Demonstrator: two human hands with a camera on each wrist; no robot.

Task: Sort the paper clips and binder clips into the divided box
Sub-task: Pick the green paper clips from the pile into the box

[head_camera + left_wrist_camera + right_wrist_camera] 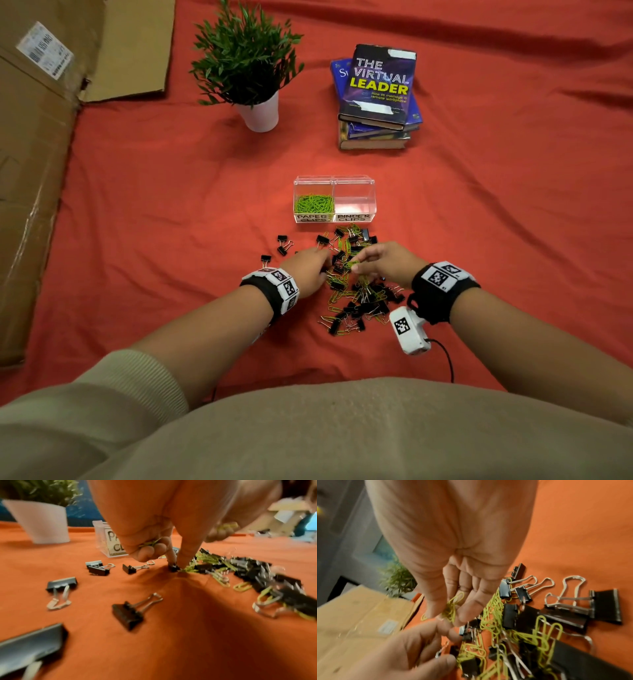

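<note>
While your left hand (154, 536) pinches at a black binder clip (174, 568) with green paper clips curled in its other fingers, your right hand (453, 588) pinches a few green paper clips (452, 607) above the mixed pile (356, 291). The divided box (334, 200) sits just beyond, its left half holding paper clips; potted plant (250, 68), stacked books (376, 99) and cardboard (41, 137) lie farther off. Wrist views are blurry, box label half hidden.
</note>
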